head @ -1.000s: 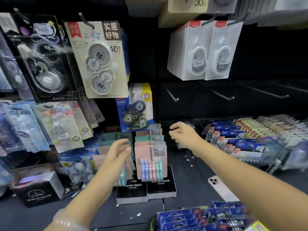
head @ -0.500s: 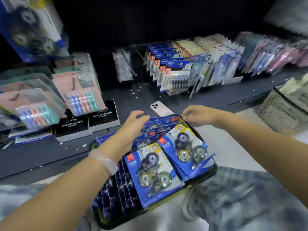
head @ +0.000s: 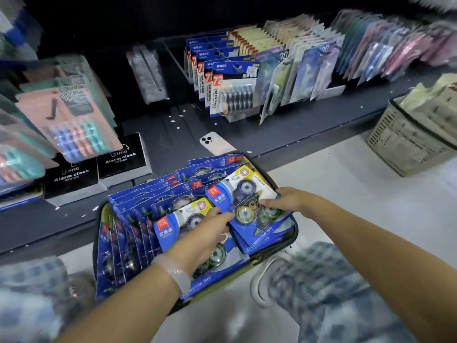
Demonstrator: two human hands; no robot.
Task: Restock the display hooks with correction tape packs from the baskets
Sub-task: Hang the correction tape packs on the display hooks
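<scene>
Both hands are in the basket [head: 291,240], right hand [head: 290,200] fingers curled over the top pack [head: 247,194], left hand [head: 210,230] fingers pinching its edge to lift it.

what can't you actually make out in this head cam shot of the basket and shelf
- Display hooks: out of the head view, cut off by the top edge.
- Left hand: fingertips hidden between correction tape packs, so its grip is unclear.
- White phone: lower part covered by the basket of packs.
- Hanging packs at far left: motion blur, labels unreadable.
- Beige basket: cut off by the right edge.
</scene>
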